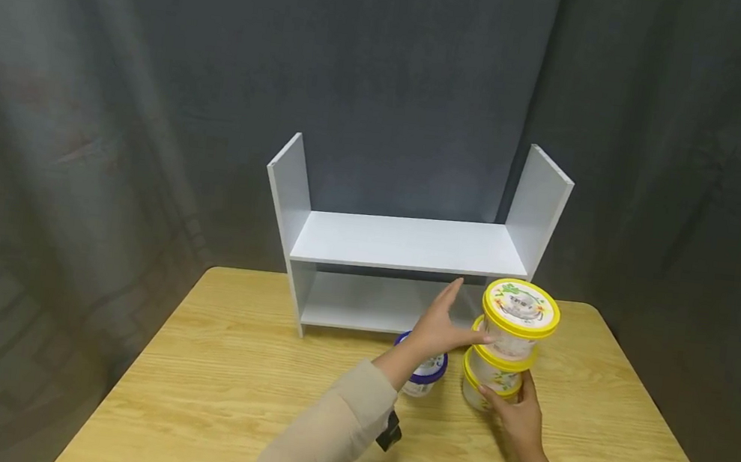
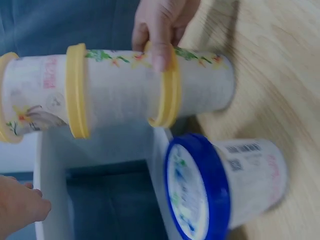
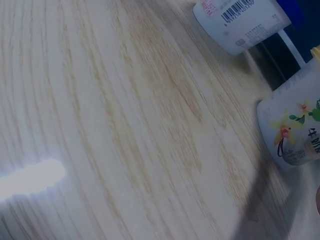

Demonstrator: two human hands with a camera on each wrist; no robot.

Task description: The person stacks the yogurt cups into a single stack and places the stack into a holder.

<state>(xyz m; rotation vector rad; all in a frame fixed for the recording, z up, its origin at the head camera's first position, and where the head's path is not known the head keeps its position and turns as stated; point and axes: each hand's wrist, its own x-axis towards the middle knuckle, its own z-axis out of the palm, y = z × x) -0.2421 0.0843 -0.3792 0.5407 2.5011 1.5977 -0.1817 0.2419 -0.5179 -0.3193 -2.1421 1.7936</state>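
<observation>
Three round tubs with yellow lids stand in a stack on the table, leaning a little. The top tub (image 1: 519, 311) shows a flower-printed lid; below it are the middle tub (image 1: 494, 370) and the bottom tub (image 1: 473, 398). My right hand (image 1: 516, 423) grips the bottom tub near its lid, thumb on the near side. Spread wide, my left hand (image 1: 437, 332) is beside the top tub, and in the left wrist view its visible part (image 2: 20, 206) is apart from the stack. A tub with a blue lid (image 2: 197, 185) stands left of the stack, partly behind my left forearm.
A white two-level shelf (image 1: 410, 243) with upright side panels stands at the back of the wooden table (image 1: 219, 381). The stack is just in front of its right end. Grey curtains (image 1: 391, 98) hang behind and at both sides.
</observation>
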